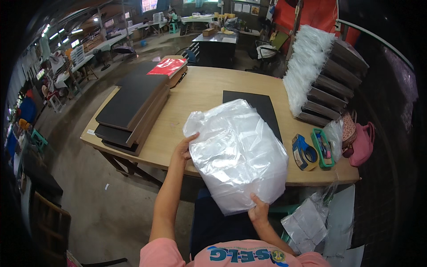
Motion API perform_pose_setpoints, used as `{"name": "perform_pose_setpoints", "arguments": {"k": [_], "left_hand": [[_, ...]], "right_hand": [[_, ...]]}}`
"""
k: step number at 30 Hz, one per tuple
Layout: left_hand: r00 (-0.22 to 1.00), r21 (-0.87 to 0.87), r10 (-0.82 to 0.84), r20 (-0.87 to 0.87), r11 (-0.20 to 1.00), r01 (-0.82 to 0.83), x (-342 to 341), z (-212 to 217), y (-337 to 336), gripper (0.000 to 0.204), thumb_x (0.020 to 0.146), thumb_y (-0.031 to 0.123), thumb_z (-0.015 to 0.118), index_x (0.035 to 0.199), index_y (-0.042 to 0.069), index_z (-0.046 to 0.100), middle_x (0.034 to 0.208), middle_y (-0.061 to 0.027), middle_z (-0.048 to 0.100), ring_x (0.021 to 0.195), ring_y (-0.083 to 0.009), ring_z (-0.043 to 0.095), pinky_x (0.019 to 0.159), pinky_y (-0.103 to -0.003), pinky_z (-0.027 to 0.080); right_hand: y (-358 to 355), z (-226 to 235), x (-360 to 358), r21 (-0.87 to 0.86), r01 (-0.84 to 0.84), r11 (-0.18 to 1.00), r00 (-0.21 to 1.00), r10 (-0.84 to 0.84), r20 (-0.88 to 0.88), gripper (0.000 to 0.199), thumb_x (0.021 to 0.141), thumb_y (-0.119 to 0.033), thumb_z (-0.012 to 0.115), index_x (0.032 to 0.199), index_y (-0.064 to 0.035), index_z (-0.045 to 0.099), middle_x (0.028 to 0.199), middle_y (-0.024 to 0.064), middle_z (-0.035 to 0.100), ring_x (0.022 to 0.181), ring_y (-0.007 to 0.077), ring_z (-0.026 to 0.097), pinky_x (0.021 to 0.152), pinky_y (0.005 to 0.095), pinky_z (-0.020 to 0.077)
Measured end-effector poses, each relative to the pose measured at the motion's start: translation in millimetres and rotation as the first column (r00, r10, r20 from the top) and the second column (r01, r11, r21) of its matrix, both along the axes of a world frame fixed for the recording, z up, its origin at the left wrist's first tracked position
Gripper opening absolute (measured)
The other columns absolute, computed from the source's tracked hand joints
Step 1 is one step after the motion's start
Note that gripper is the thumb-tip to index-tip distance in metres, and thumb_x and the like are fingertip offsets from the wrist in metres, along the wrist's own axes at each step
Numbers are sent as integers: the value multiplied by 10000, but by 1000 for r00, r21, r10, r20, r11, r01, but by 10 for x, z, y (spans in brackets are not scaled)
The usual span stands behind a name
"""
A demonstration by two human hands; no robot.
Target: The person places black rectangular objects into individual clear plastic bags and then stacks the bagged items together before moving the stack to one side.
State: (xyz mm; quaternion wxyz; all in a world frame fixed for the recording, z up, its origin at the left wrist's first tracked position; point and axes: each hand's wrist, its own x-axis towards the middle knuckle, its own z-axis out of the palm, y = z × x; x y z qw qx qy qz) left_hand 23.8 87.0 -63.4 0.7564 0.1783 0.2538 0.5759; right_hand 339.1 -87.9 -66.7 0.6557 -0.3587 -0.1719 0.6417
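A large, crinkled clear plastic bag (pixel 238 155) spans the space between my two hands, over the table's near edge. My left hand (pixel 183 147) grips its left side near a bunched corner, fingers closed on the film. At its lower right edge, my right hand (pixel 258 210) pinches the plastic with the thumb on top. Behind the bag, partly covered by it, a flat black board (pixel 262 111) lies on the table. Whether anything is inside the bag, I cannot tell.
Black boards (pixel 133 104) are stacked on the wooden table (pixel 200 84) at left, by a red package (pixel 167 66). At right stand a tall pile of plastic-wrapped boards (pixel 307 71), a blue tape dispenser (pixel 304 153), a green basket (pixel 322 147) and a pink bag (pixel 362 144). Plastic sheets (pixel 307 222) lie below.
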Motion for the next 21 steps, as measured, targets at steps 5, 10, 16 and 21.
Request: {"name": "perform_pose_setpoints", "arguments": {"k": [5, 10, 16, 21], "left_hand": [[926, -101, 27, -377, 992, -70, -59, -338, 226, 454, 828, 106, 641, 1213, -63, 470, 1122, -204, 592, 967, -305, 628, 855, -434, 527], [661, 349, 586, -469, 810, -471, -491, -353, 564, 669, 819, 317, 655, 1297, -60, 376, 1212, -246, 510, 1098, -358, 539, 942, -447, 440], [-174, 248, 302, -937, 928, 279, -8, 60, 1200, 1080, 655, 637, 695, 1362, -71, 289, 1395, -251, 351, 1216, -365, 443, 1027, -376, 352], [-132, -230, -190, -973, 732, 641, -98, 173, 1603, 1068, 622, 654, 722, 1316, -82, 378, 1319, -231, 457, 1189, -316, 480, 1006, -336, 377]], "right_hand": [[45, -337, 59, -131, -171, 977, 939, 121, -322, 495, 786, 113, 538, 1257, 5, 428, 1178, 150, 527, 1113, 303, 520, 986, 431, 430], [113, -527, 101, -176, -224, 959, 906, 139, -399, 486, 794, 113, 524, 1258, 18, 416, 1185, 175, 520, 1108, 326, 524, 994, 448, 428], [43, -183, 46, -241, -230, 943, 923, 132, -362, 471, 800, 111, 501, 1255, 30, 412, 1173, 193, 521, 1087, 347, 534, 972, 470, 442], [15, -118, 91, -248, -225, 942, 943, 146, -299, 454, 803, 99, 502, 1243, 34, 415, 1162, 196, 525, 1075, 346, 541, 953, 479, 452]]}}
